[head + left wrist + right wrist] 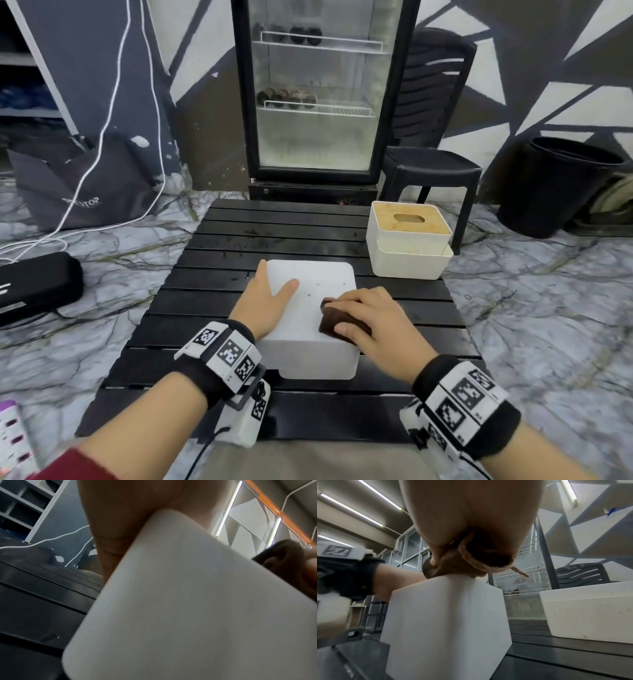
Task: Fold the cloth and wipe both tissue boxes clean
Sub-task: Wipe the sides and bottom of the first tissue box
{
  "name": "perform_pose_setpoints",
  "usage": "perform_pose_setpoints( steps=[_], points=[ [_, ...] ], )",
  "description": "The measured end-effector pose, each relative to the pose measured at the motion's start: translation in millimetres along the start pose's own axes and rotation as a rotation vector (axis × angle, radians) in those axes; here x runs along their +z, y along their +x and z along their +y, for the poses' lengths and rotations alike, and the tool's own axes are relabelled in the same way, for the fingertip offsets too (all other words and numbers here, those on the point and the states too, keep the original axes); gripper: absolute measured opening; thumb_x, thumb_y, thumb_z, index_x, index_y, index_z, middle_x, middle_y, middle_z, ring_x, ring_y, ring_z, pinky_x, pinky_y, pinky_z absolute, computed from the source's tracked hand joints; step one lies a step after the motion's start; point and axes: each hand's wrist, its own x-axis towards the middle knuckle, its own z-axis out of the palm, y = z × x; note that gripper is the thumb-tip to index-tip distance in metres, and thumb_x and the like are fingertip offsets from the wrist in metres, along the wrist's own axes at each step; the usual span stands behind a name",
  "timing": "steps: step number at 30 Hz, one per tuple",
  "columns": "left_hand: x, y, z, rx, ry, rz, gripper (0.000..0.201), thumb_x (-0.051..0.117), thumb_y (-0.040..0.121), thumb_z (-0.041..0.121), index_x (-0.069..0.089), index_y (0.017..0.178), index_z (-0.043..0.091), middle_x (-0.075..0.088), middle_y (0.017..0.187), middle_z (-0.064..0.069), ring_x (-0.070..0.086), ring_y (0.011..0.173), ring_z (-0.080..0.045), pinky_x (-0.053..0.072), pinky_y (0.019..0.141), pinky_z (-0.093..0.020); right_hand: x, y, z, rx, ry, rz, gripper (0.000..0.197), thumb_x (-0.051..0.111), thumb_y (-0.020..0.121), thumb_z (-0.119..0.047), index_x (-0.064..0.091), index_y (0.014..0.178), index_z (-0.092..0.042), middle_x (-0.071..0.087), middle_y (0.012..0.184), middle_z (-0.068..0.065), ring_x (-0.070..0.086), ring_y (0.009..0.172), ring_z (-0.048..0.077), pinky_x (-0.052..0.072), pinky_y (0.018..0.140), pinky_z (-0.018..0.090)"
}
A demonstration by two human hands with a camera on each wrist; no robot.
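**Wiping the white box with the brown cloth**

On the black slatted desk (pixel 294 236), right in the middle: a white tissue box (pixel 310 329), turned so a plain flat side faces up. Seen close from the side in both wrist views too (pixel 188 608) (pixel 447 615).

Left hand (pixel 265 301) flat on the left part of the box top, fingers straight and spread, thumb pointing across the top, pressing down. Palm against the box edge in the left wrist view (pixel 137 520).

Right hand (pixel 368 322) on the right near part of the box top, fingers curled over a folded dark brown cloth (pixel 337 318) and gripping it. Cloth squeezed between hand and box, touching the top near the right edge. Bunched under the palm in the right wrist view (pixel 481 562), with one loose thread sticking out.

Further back on the right of the desk: a second tissue box (pixel 409 240), cream with a wooden lid and an oval slot, sitting upright, well apart from both hands. Small yellowish specks on its side (pixel 590 615).

Behind the desk: a glass-door fridge (pixel 318 92), a black chair (pixel 431 137) and a black bin (pixel 555 185)
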Motion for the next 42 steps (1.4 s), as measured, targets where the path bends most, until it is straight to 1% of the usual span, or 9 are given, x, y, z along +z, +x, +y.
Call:
perform_pose_setpoints(
  steps=[3,8,11,16,18,24,31,35,42],
  points=[
    [2,6,-2,-0.033,0.087,-0.019,0.080,0.046,0.094,0.047,0.000,0.151,0.016,0.030,0.153,-0.010,0.037,0.134,-0.028,0.032,0.099,-0.034,9,-4,-4,-0.059,-0.053,-0.002,0.037,0.045,0.090,-0.046,0.050,0.125,-0.037,0.049,0.123,-0.016,0.036,0.110,0.013,0.034,0.095,0.037],
    [1,11,-3,-0.005,0.129,-0.021,0.062,0.047,0.093,0.045,0.020,0.143,0.020,0.050,0.136,-0.011,0.051,0.114,-0.029,0.030,0.077,-0.029,14,5,3,-0.055,0.010,0.023,0.033,0.050,0.089,-0.043,0.054,0.122,-0.037,0.050,0.121,-0.017,0.037,0.108,0.013,0.034,0.096,0.038],
    [1,12,-5,0.011,0.150,-0.016,0.060,0.047,0.093,0.046,0.020,0.141,0.023,0.052,0.132,-0.009,0.051,0.098,-0.024,0.032,0.076,-0.030,15,15,11,-0.029,0.048,0.058,0.032,0.053,0.089,-0.038,0.056,0.120,-0.036,0.051,0.119,-0.017,0.036,0.108,0.012,0.031,0.094,0.036],
    [2,12,-6,0.033,0.165,-0.016,0.059,0.047,0.092,0.047,0.020,0.141,0.028,0.052,0.132,-0.007,0.050,0.099,-0.023,0.032,0.077,-0.030,18,36,29,0.040,0.075,0.123,0.031,0.055,0.088,-0.033,0.059,0.119,-0.031,0.053,0.117,-0.013,0.037,0.107,0.015,0.027,0.088,0.033],
    [2,12,-6,0.041,0.152,-0.021,0.055,0.047,0.092,0.046,0.023,0.139,0.028,0.054,0.126,-0.005,0.047,0.091,-0.019,0.033,0.076,-0.031,18,45,36,0.058,0.079,0.140,0.031,0.055,0.089,-0.033,0.059,0.119,-0.029,0.053,0.117,-0.011,0.037,0.107,0.016,0.029,0.091,0.036],
    [1,11,-5,0.057,0.120,-0.016,0.050,0.047,0.093,0.045,0.026,0.135,0.030,0.049,0.108,0.004,0.049,0.089,-0.020,0.036,0.074,-0.032,17,67,49,0.089,0.099,0.173,0.031,0.053,0.090,-0.031,0.058,0.120,-0.027,0.053,0.116,-0.008,0.037,0.105,0.017,0.034,0.095,0.042],
    [1,12,-6,0.049,0.097,-0.023,0.053,0.048,0.092,0.046,0.024,0.137,0.032,0.053,0.123,-0.001,0.050,0.092,-0.021,0.037,0.077,-0.033,16,80,57,0.108,0.130,0.160,0.032,0.053,0.090,-0.030,0.057,0.122,-0.025,0.053,0.114,-0.005,0.038,0.105,0.020,0.033,0.095,0.039],
    [1,12,-6,0.046,0.073,-0.031,0.052,0.049,0.091,0.046,0.025,0.135,0.033,0.054,0.122,0.000,0.052,0.092,-0.020,0.038,0.074,-0.033,14,87,62,0.125,0.196,0.122,0.033,0.053,0.090,-0.028,0.056,0.122,-0.025,0.056,0.111,-0.001,0.042,0.105,0.021,0.031,0.092,0.026],
    [0,11,-4,0.034,0.051,-0.038,0.051,0.050,0.091,0.045,0.026,0.135,0.032,0.053,0.124,-0.002,0.053,0.094,-0.022,0.039,0.075,-0.034,2,91,58,0.148,0.122,0.147,0.028,0.053,0.091,-0.028,0.060,0.116,-0.021,0.059,0.108,0.003,0.043,0.098,0.017,0.029,0.086,0.024]
  ],
)
